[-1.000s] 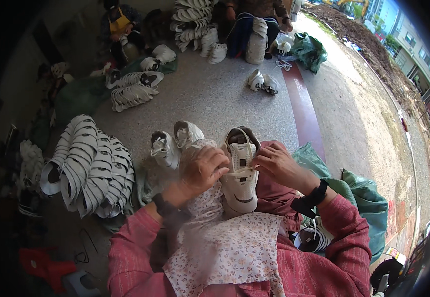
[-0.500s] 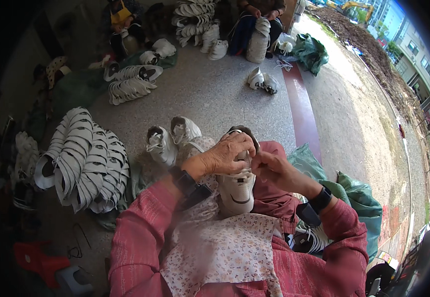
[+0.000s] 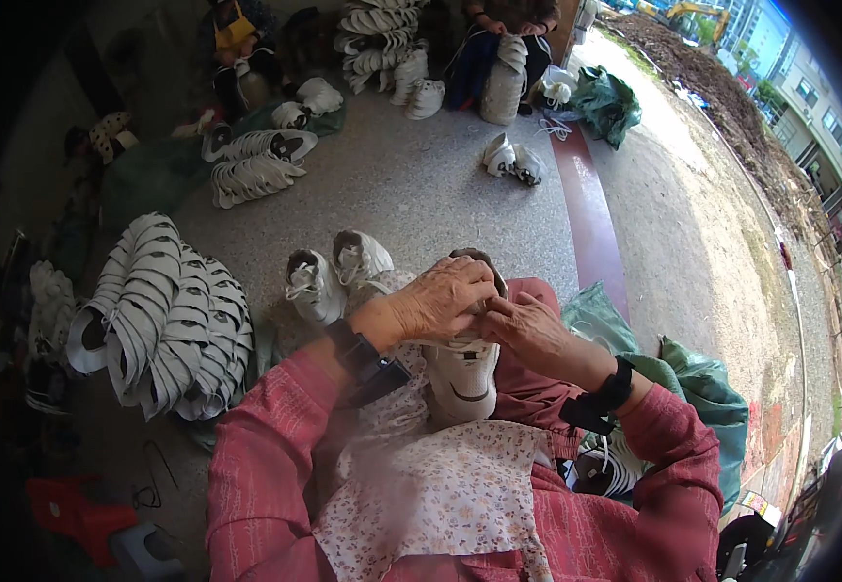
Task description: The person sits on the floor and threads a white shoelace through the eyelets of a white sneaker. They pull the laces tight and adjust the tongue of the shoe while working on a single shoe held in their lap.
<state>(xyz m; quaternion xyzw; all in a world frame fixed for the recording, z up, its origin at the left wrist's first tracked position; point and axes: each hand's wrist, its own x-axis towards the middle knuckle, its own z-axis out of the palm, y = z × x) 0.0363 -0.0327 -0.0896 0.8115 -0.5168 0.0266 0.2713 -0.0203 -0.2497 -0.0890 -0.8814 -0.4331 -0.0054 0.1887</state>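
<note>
A white sneaker (image 3: 461,383) rests on my lap, its toe toward me and its dark-lined opening away from me. Across its upper, my left hand (image 3: 443,299) has its fingers bent and gripping around the lacing area. My right hand (image 3: 540,338) meets it from the right, thumb and fingers pinched together at the same spot. Whatever those right fingertips hold is hidden between the two hands. Just left of my left hand, a pair of white laced shoes (image 3: 316,288) stands by my knee.
Nested stacks of white shoe uppers (image 3: 164,320) lie at the left, with another stack (image 3: 256,165) farther back. Two small shoes (image 3: 513,160) sit on the floor ahead. Green sacks (image 3: 707,403) lie at my right. Two people work at the back; a red object (image 3: 72,514) lies lower left.
My right hand has turned and drawn in closer to my left hand at the lacing. My left hand has shifted slightly; the sneaker stays in place on my lap.
</note>
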